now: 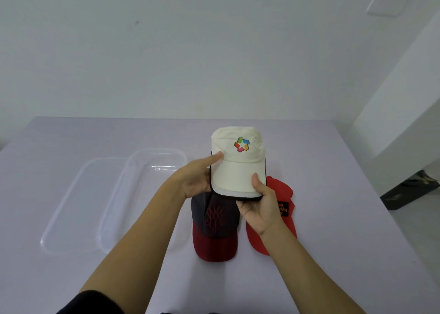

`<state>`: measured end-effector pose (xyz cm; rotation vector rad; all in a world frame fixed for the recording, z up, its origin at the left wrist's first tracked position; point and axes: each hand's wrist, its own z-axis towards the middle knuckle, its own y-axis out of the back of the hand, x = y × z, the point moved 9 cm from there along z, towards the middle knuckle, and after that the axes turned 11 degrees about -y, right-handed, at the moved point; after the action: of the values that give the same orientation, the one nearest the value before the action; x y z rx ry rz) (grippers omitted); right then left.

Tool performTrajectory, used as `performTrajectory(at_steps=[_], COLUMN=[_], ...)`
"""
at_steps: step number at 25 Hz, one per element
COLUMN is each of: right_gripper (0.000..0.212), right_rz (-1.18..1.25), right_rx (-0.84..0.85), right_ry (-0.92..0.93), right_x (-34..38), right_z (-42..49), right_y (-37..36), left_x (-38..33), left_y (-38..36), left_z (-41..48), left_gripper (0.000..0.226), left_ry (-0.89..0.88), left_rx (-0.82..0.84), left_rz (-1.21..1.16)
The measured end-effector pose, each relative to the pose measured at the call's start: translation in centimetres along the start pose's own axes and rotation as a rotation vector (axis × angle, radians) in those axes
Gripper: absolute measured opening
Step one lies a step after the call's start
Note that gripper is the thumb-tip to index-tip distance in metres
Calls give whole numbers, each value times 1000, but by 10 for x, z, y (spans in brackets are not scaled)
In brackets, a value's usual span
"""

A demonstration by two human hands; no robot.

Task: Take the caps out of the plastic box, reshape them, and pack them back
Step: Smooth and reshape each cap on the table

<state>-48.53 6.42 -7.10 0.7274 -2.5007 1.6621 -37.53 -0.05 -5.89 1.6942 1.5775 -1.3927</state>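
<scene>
As left hand (195,182) and right hand (260,207) pinch it, the white cap (238,168) points brim-nearward.

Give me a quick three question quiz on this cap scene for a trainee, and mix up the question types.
1. True or false: the white cap lies inside the clear plastic box.
2. How many caps lie on the table? A one, B two, C three.
3. Fill in: the right hand grips the white cap's brim with its ___ on top.
Key: 1 false, the left hand and right hand hold it; 2 B, the maroon-brimmed cap and the red cap; 3 thumb.
</scene>
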Motion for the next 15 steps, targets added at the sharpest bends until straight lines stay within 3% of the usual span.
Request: performTrajectory(at_steps=[5,8,13,15], right_gripper=[63,48,69,89], right_rz=[-34,-106,-643,-885], right_rx=[91,63,-207,-230], right_ry=[-7,-19,61,10], right_x=[4,8,42,45], right_z=[5,11,29,39], right_y=[-11,-9,17,18], left_x=[11,8,3,6], left_y=[-11,-8,7,13], left_z=[6,8,17,25], left_gripper=[33,42,28,30], left_ry=[-91,-143,-142,-82], left_rx=[61,64,14,-48], left_rz=[-423,-463,-390,-366])
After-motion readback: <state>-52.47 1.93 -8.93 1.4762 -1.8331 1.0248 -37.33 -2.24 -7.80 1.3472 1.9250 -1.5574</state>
